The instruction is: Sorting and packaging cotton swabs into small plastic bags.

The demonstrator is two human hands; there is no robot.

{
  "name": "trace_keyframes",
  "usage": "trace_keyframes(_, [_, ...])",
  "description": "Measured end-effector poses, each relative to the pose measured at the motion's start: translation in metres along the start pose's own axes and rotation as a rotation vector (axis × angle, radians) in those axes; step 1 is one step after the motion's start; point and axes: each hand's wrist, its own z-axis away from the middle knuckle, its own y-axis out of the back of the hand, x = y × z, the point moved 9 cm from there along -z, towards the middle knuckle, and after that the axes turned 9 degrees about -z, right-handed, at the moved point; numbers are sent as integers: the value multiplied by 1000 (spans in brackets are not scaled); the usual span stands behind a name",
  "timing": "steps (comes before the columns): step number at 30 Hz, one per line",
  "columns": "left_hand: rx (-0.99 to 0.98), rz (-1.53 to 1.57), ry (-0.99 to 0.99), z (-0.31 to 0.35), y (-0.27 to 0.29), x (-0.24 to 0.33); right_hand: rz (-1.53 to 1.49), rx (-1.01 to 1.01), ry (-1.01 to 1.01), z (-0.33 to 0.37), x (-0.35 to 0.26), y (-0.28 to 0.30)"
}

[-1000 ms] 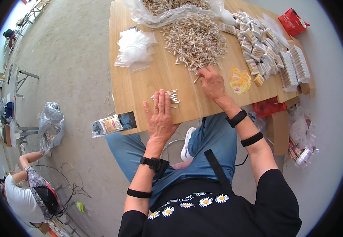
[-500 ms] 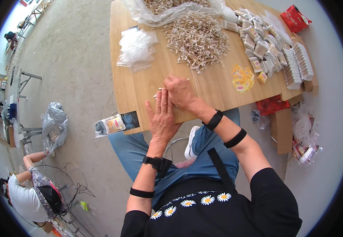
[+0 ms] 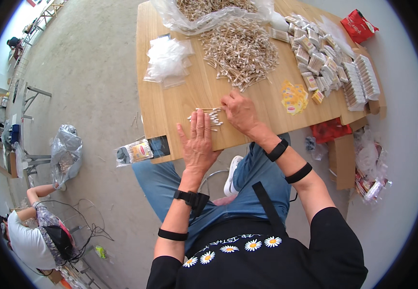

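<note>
My left hand lies flat with its fingers stretched over a small bunch of cotton swabs near the table's front edge. White tips stick out on both sides of those fingers. Just right of the bunch is my right hand, its fingers pinched on the end of a cotton swab at the bunch's far side; part of the grip is hidden. Beyond both hands spreads a large heap of loose cotton swabs, spilling from a clear plastic bag.
Clear plastic sleeves lie at the left, yellow cards at the right. Packed swab bundles pile up beside white-tipped stacks. A filled packet overhangs the front left edge. Another person sits at far left.
My right hand has moved right, away from my left fingers, uncovering the swab bunch between them. My left hand stays in place.
</note>
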Motion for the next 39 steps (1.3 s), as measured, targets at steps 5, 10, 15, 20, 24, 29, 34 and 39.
trace_keyframes(5, [-29,-11,-1,0,-4,1,26,-3,32,-1,4,-1])
trace_keyframes(10, [-33,-4,5,1,-2,-1,81,86,-50,-17,-2,0])
trace_keyframes(15, [12,25,4,1,1,1,80,0,36,-17,-22,-28])
trace_keyframes(20, [-36,28,7,-1,0,1,23,-15,92,-13,-24,-27])
trace_keyframes(24, [-72,13,29,-3,-3,-1,73,14,53,-11,-7,-20])
trace_keyframes(29, [-25,-1,20,-1,-1,-1,198,125,16,-33,29,11])
trace_keyframes(34, [-32,15,7,-2,-2,3,283,142,-17,-57,48,20])
trace_keyframes(39, [-32,1,21,1,-2,-1,139,183,50,-23,34,28])
